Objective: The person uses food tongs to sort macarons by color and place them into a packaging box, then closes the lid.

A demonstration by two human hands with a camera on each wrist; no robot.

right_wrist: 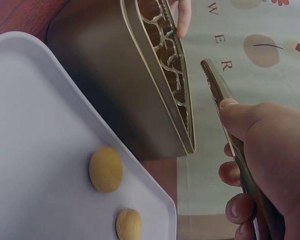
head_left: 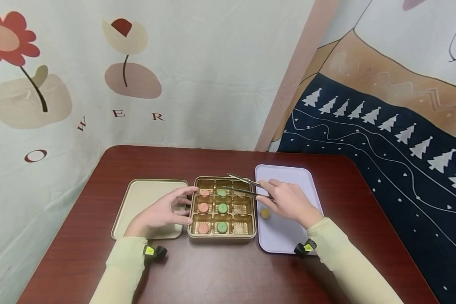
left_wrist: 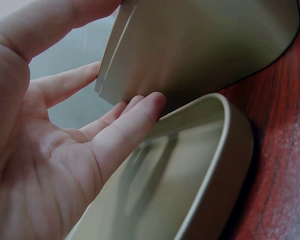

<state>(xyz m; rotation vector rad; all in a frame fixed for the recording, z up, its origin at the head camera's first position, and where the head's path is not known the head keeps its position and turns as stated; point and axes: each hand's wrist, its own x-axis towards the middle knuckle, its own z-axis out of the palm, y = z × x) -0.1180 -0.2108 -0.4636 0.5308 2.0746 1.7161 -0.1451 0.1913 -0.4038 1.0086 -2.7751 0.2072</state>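
The relaxed left hand (head_left: 161,213) touches the tin (head_left: 223,239), the right hand (head_left: 286,201) grips tongs (right_wrist: 218,86); only the right wrist view shows two yellow cookies (right_wrist: 105,170).

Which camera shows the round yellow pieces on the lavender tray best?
The right wrist view: two round yellow pieces show up close there. The head view shows only one, small; the left wrist view shows none.

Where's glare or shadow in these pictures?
Head view: soft glare low on the table, shadows beside both sleeves; left wrist view: dark streaks, shadows or reflections, inside the cream tray; right wrist view: the gold box darkens toward its base.
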